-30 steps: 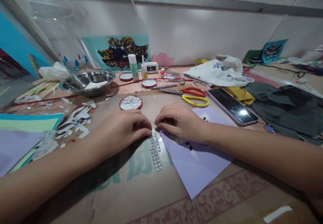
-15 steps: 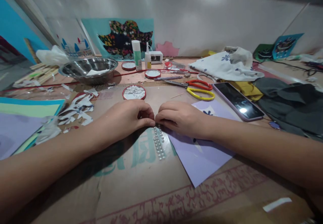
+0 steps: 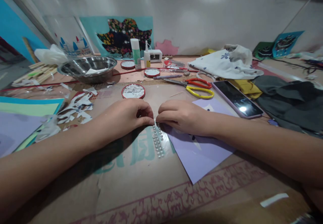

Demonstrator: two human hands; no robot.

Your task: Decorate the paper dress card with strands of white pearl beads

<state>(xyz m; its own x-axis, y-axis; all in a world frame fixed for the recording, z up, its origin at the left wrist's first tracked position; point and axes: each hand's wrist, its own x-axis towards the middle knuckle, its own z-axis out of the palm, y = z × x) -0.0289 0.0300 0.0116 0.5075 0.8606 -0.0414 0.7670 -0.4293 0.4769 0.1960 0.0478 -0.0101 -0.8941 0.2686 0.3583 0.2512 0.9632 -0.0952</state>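
Note:
Rows of pearl beads [image 3: 158,145] on what looks like a clear strip lie on the cardboard between my hands. My left hand [image 3: 135,114] is closed, thumb and forefinger pinching the top end of the rows. Close beside it, my right hand [image 3: 178,116] has its fingers pressed together on the top of the adjoining row. A small gap separates the two hands, and the fingertips hide the very ends. Under my right hand lies a purple sheet of paper [image 3: 199,163] with white, blue-patterned pieces on it. A red-rimmed lid [image 3: 133,91] of loose beads sits just beyond my left hand.
Scissors [image 3: 199,92] and a phone [image 3: 238,99] lie beyond my right hand. A steel bowl [image 3: 88,69], glue stick [image 3: 135,54] and glue bottle [image 3: 147,57] stand at the back. Fabric scraps [image 3: 77,107] are at left, patterned cloth [image 3: 227,62] and dark cloth [image 3: 290,99] at right.
The gap between my hands has widened slightly. The whole view has shifted a little; both hands keep their pinch at the top of the bead rows.

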